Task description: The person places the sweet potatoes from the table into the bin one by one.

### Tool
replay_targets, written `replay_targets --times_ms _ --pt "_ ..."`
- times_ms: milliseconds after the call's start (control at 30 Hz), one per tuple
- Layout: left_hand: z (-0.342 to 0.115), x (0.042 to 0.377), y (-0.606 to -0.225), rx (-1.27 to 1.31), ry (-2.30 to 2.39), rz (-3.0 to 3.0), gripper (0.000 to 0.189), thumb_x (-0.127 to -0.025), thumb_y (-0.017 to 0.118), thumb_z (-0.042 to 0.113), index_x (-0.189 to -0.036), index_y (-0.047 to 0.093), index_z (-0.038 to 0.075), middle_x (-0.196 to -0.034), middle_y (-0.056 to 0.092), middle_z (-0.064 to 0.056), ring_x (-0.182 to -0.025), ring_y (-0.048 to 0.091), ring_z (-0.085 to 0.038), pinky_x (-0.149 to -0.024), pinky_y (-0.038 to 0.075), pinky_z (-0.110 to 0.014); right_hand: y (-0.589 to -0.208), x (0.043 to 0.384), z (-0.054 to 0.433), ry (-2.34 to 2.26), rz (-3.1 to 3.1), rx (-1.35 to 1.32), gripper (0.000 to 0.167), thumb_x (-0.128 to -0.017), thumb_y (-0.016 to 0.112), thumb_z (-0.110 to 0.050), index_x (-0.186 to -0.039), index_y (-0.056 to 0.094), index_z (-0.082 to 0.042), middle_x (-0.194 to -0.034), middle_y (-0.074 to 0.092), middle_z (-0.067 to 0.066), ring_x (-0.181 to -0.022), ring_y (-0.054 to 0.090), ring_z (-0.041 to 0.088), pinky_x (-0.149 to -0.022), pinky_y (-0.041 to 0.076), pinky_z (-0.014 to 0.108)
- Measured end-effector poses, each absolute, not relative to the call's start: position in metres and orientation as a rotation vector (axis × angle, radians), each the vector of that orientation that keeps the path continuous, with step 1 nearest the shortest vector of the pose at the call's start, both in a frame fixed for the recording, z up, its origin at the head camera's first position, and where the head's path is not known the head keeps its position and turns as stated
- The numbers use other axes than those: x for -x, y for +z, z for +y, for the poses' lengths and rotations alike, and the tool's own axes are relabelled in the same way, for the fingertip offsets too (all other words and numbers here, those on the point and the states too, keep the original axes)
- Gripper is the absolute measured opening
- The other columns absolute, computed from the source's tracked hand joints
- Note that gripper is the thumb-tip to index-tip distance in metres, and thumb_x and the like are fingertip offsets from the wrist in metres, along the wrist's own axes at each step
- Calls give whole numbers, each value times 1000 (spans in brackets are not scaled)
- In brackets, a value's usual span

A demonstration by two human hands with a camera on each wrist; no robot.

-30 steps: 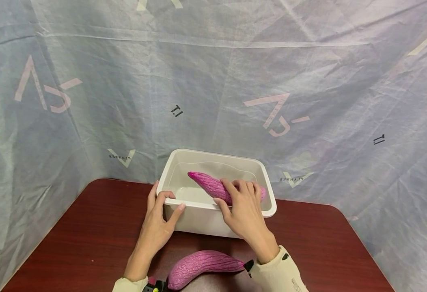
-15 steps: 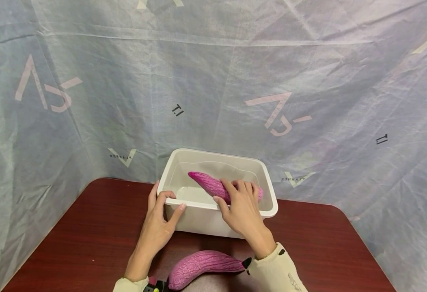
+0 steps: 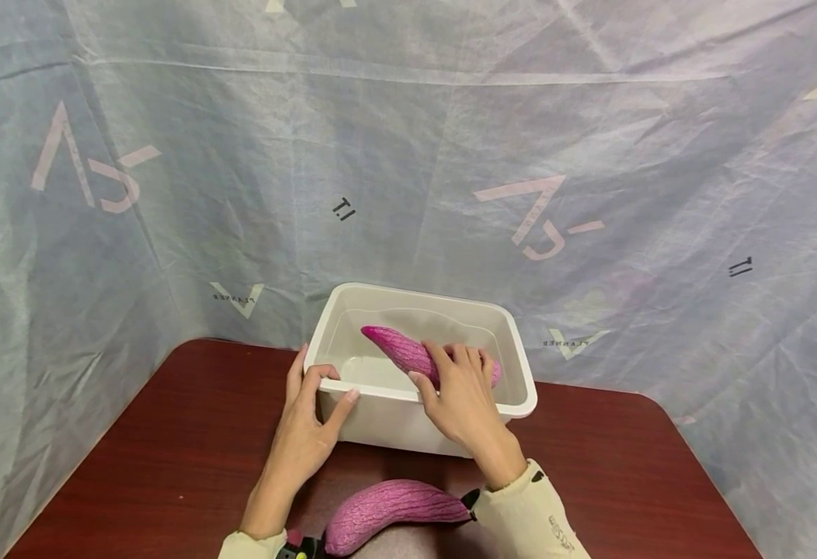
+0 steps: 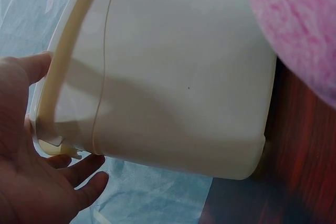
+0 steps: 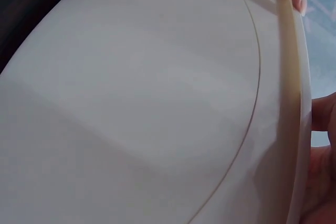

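In the head view a white plastic tub [image 3: 401,423] stands on the table. My left hand [image 3: 304,435] grips its near left corner, thumb on the outer front wall and a finger over the rim. Inside the tub, my right hand [image 3: 463,392] holds a long pink-purple vegetable [image 3: 398,348], tapered like a sweet potato, with its pointed end up to the left. The hand covers its middle. A second curved pink-purple vegetable [image 3: 387,512] lies on the table in front of the tub. In the left wrist view, my left thumb [image 4: 37,66] touches the tub's rim.
The dark red wooden table [image 3: 590,466] has rounded far corners. Behind it hangs a wrinkled grey-blue cloth [image 3: 408,155] with printed letters, close to the tub's back. A dark wrist strap [image 3: 300,547] sits at my left cuff, beside the lying vegetable.
The head view has shifted slightly. The held vegetable's blunt end shows a little less beyond my right hand. Both hands otherwise keep their places.
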State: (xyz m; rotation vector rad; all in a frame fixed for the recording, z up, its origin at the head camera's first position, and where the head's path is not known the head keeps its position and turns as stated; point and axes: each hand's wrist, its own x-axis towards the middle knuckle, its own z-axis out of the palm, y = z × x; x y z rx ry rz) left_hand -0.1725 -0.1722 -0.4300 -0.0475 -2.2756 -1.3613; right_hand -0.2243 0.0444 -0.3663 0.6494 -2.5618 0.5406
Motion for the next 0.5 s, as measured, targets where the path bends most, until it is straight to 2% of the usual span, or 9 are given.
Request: replay_targets --times_ms 233,500 --pt "-171 173 -430 46 -1363 -2281 36 -94 71 34 -118 51 17 -169 13 -10 -148 34 -42 -110 37 -65 -365 227 42 547 -2604 -617 46 -94 68 -35 -133 62 -12 -116 65 16 -113 53 40 -109 24 60" --pt "-172 173 -430 38 -1360 -2285 36 -94 71 35 -117 52 16 -169 13 -9 -149 32 -42 -110 36 -66 -365 229 42 563 -2645 -599 45 -94 67 -36 -135 62 -18 -142 56 21 -131 47 44 -114 19 66"
